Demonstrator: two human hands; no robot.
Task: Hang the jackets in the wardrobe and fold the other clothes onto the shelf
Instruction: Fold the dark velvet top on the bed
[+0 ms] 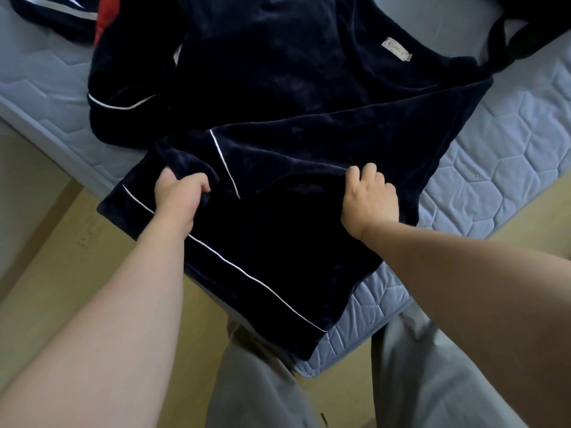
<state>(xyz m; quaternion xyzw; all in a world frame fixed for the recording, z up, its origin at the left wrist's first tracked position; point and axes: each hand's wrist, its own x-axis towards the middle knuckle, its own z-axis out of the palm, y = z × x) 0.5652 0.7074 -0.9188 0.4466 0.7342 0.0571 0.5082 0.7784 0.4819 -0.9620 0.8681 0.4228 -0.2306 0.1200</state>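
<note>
garment: a navy velvet top (278, 88) lies spread flat across the mattress (509, 143), with a pale neck label (397, 49) showing near the far end and one sleeve folded across the body.
left hand: the left hand (177, 193) has its fingers curled tight round a bunched fold of the navy velvet top, beside a line of white piping (225, 168).
right hand: the right hand (369, 196) rests knuckles-up on the same fold, fingers curled in and pinching the cloth at its edge.
edges: the near hem of the top, trimmed with piping, hangs past the mattress corner toward the person's legs; the far cuff lies close to the left edge of the mattress.
open room: bare quilted mattress shows to the right of the top and in a narrow strip at the near corner; on the left the top runs almost to the edge.
surface: the mattress is grey-blue, stitched in a hexagon pattern.
other clothes: a red garment (103, 23) and a dark striped garment (46, 10) sit at the far left, touching the top; a black garment (525, 29) lies at the far right.
room: a pale yellow floor (61, 242) lies below the mattress on both sides; the person, in grey trousers (432, 381), stands at the corner.
</note>
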